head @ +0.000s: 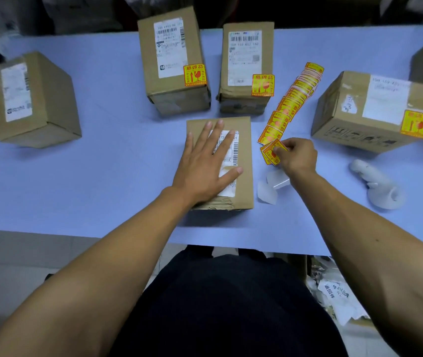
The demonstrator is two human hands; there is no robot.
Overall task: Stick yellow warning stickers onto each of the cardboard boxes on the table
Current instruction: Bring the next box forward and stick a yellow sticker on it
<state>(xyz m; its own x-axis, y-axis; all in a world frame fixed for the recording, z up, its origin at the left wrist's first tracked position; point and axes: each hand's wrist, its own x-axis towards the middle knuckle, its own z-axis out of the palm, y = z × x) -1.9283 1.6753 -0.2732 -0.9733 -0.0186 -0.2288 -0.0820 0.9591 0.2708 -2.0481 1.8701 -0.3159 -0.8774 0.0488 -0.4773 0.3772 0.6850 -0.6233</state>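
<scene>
Centre of frame: a small brown cardboard box [241, 161] with a white shipping label is pressed flat by the left hand [205, 161], fingers straight and spread, nothing grasped. Just right of it, the near end of a long strip of yellow warning stickers [286, 109] is pinched in the grip of the right hand [296, 157]. The pale blue surface [89, 176] carries four more boxes; three at upper centre and right are already stickered, the upper-left box [32, 101] shows none.
</scene>
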